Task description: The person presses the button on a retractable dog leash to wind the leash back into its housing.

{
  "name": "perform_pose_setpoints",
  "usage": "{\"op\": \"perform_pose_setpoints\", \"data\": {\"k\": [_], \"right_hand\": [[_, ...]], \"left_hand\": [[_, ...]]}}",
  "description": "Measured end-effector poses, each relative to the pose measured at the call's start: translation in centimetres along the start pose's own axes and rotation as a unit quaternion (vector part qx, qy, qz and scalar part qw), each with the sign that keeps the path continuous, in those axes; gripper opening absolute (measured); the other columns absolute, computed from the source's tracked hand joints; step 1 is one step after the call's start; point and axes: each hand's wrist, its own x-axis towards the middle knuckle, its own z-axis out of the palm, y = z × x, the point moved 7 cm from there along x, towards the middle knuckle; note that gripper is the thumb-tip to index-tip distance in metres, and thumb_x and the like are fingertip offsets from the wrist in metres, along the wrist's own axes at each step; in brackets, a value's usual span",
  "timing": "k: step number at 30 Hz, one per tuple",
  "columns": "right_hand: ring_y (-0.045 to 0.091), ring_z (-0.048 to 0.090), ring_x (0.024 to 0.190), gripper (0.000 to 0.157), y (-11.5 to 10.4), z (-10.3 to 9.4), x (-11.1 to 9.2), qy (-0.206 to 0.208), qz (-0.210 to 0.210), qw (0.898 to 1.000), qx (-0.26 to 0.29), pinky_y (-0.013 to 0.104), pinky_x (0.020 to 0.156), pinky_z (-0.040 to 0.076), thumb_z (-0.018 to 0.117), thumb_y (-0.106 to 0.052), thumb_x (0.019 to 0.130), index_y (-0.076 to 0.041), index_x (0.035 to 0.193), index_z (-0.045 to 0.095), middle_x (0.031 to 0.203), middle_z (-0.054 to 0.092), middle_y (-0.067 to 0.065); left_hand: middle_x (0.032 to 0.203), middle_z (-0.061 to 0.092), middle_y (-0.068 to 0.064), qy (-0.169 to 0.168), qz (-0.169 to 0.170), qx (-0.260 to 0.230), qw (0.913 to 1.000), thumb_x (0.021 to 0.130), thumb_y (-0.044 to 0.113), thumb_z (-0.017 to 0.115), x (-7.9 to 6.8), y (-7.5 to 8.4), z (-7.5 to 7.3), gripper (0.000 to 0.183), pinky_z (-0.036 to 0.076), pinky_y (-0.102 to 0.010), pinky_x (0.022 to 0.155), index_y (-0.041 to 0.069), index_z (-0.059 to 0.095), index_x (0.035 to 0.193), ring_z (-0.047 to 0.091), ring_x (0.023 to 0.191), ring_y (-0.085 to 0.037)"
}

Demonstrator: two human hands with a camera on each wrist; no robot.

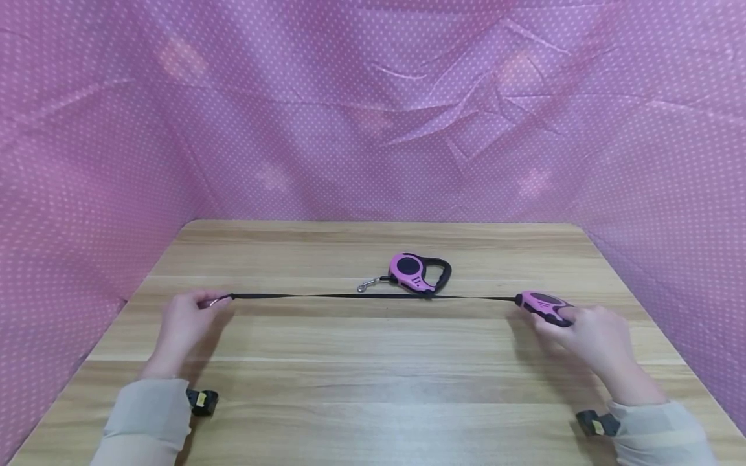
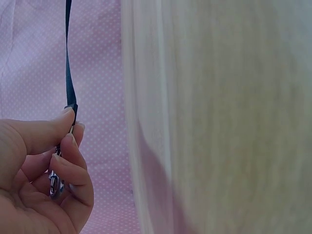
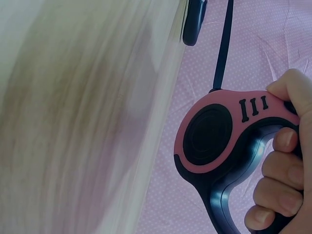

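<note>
My right hand [image 1: 594, 336] grips the black loop handle of a pink and black retractable dog leash [image 3: 207, 134], fingers through the loop and thumb on top of the casing. From its nozzle a black strap [image 1: 361, 296] runs out nearly straight across the table to the left, with a slight twist. At the other end my left hand [image 1: 189, 323] pinches the strap's end between thumb and fingers. A metal snap hook [image 2: 56, 183] hangs inside the curled left fingers, partly hidden by them.
A second pink and black retractable leash [image 1: 416, 272] lies on the wooden table [image 1: 350, 414] just behind the stretched strap, its small metal hook [image 1: 367, 285] pointing left. Pink dotted cloth [image 1: 373, 129] hangs round the back and sides of the table.
</note>
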Motion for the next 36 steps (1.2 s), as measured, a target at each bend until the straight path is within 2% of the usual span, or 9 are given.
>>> {"op": "perform_pose_setpoints", "data": {"k": [6, 10, 17, 24, 30, 36], "right_hand": [[0.024, 0.053, 0.051, 0.042, -0.23, -0.19, -0.08, 0.022, -0.007, 1.0, 0.002, 0.037, 0.042, 0.034, 0.075, -0.044, 0.076, -0.003, 0.081, 0.076, 0.065, 0.067, 0.016], [0.021, 0.049, 0.05, 0.038, -0.33, -0.27, -0.15, 0.031, -0.01, 0.999, 0.008, 0.035, 0.042, 0.033, 0.075, -0.043, 0.075, -0.005, 0.075, 0.074, 0.06, 0.064, 0.009], [0.015, 0.042, 0.051, 0.032, -0.09, 0.13, -0.09, 0.002, 0.002, 0.999, 0.033, 0.031, 0.046, 0.032, 0.073, -0.042, 0.08, -0.012, 0.068, 0.069, 0.054, 0.055, -0.002], [0.014, 0.037, 0.05, 0.037, -0.31, 0.17, 0.01, 0.019, 0.007, 0.998, 0.054, 0.028, 0.048, 0.028, 0.073, -0.039, 0.08, -0.017, 0.056, 0.057, 0.049, 0.047, -0.006], [0.014, 0.037, 0.051, 0.035, -0.22, 0.4, 0.06, 0.022, 0.018, 0.997, 0.071, 0.028, 0.047, 0.027, 0.072, -0.039, 0.081, -0.017, 0.058, 0.06, 0.048, 0.046, -0.006], [0.013, 0.036, 0.05, 0.036, -0.47, 0.44, 0.15, 0.031, 0.009, 0.996, 0.088, 0.025, 0.046, 0.027, 0.073, -0.036, 0.082, -0.016, 0.056, 0.059, 0.047, 0.044, -0.007]], "left_hand": [[0.117, 0.066, -0.023, 0.001, -0.001, -0.002, 1.0, 0.1, 0.032, 0.059, -0.14, 0.02, 0.04, 0.04, 0.049, -0.033, 0.077, 0.0, 0.064, 0.122, 0.061, 0.099, -0.03], [0.117, 0.067, -0.024, 0.008, 0.007, 0.006, 0.9999, 0.099, 0.033, 0.06, -0.03, -0.04, -0.05, 0.041, 0.047, -0.03, 0.074, -0.001, 0.065, 0.122, 0.061, 0.097, -0.029], [0.115, 0.068, -0.024, 0.015, 0.012, 0.019, 0.9996, 0.098, 0.035, 0.061, 0.2, -0.18, -0.12, 0.043, 0.044, -0.029, 0.071, 0.0, 0.066, 0.123, 0.059, 0.094, -0.026], [0.116, 0.067, -0.024, 0.007, 0.008, 0.01, 0.9999, 0.098, 0.033, 0.062, 0.04, -0.01, 0.08, 0.041, 0.045, -0.028, 0.071, -0.001, 0.065, 0.122, 0.06, 0.094, -0.027], [0.115, 0.068, -0.024, 0.013, 0.015, 0.011, 0.9998, 0.098, 0.03, 0.062, -0.04, 0.17, 0.06, 0.039, 0.045, -0.028, 0.071, -0.002, 0.066, 0.12, 0.06, 0.093, -0.025], [0.116, 0.067, -0.024, 0.008, 0.018, 0.006, 0.9998, 0.098, 0.031, 0.062, -0.05, 0.14, 0.22, 0.04, 0.046, -0.028, 0.073, -0.001, 0.066, 0.121, 0.061, 0.095, -0.027]]}}
